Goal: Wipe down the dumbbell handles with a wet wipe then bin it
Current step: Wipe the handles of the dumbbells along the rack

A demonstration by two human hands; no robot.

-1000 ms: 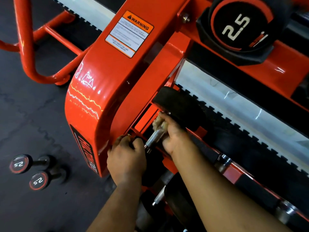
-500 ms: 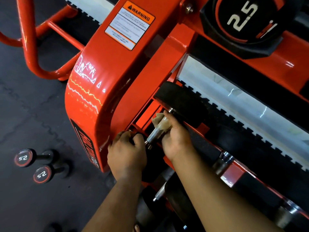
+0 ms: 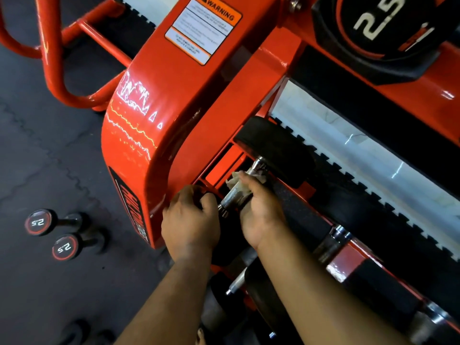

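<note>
dumbbell handle [image 3: 232, 198]: knurled steel, tilted, on orange rack | wet wipe [image 3: 239, 184]: crumpled, off-white, wrapped round handle

The left hand [image 3: 190, 221] is covering the near head of the dumbbell, so can't tell what it's gripping there. The wipe [image 3: 240, 184] is mostly hiding under the right hand [image 3: 260, 210], and the warning label [image 3: 202, 29] text is blurring out, top edge cutting it off.

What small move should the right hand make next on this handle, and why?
Probably slide the right hand with the wet wipe down the handle toward the left hand: the wipe sits near the upper end, and the lower knurled part is bare.
</note>
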